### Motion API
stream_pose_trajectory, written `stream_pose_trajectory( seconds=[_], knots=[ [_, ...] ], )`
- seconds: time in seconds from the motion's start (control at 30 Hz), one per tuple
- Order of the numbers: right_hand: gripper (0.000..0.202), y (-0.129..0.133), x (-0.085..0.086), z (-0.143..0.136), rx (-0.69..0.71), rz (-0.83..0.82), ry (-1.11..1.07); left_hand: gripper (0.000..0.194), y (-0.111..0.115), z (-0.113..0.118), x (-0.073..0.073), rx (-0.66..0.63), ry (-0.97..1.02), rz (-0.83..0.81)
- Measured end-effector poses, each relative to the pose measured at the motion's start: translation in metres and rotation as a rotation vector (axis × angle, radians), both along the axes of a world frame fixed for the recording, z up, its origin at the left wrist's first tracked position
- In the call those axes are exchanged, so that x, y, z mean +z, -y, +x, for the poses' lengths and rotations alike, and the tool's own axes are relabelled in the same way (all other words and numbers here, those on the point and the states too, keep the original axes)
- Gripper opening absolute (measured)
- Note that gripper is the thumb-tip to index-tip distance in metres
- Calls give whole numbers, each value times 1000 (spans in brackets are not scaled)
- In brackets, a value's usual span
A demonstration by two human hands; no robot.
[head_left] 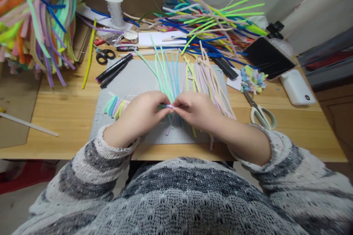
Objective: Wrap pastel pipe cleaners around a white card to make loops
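Note:
My left hand point(150, 108) and my right hand point(193, 108) meet over the grey mat point(110, 91), fingertips pinched round a small pink and blue fuzzy piece point(170, 106). A purple stem end point(170, 126) hangs below the fingertips. Behind the hands lie green and blue fuzzy stems point(167, 69), with yellow stems point(190, 75) and pale pink stems point(211, 80) spread to the right. Beside my left wrist is a coiled pastel bundle point(114, 106), partly covered by the hand.
Black markers point(114, 69) and black scissors point(104, 56) are at the left. White-handled scissors point(263, 116), a pastel fuzzy shape point(253, 78), a dark tablet point(268, 58) and a white device point(298, 87) are at the right. Stem piles point(209, 18) lie behind.

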State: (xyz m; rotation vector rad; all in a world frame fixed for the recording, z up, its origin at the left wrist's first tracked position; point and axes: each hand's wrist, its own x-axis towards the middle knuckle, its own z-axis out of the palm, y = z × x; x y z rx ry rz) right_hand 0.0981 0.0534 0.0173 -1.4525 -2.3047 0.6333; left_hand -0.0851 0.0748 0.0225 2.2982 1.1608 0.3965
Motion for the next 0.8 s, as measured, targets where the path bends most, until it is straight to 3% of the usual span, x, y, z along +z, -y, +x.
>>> stream_pose_trajectory(
  seconds=[0.2,0.53,0.63,0.8],
  knots=[
    [11,0,-17,-1,6,31,-79,8,0,-1,-3,-5,-32,39],
    [5,-4,-21,1,71,-22,-205,11,-1,-2,-4,-4,18,20],
    [5,-3,-21,1,51,-26,-200,12,0,-2,-6,12,31,62],
    [6,-3,-21,0,32,-32,-182,20,1,-1,-11,-78,-69,236]
  ],
)
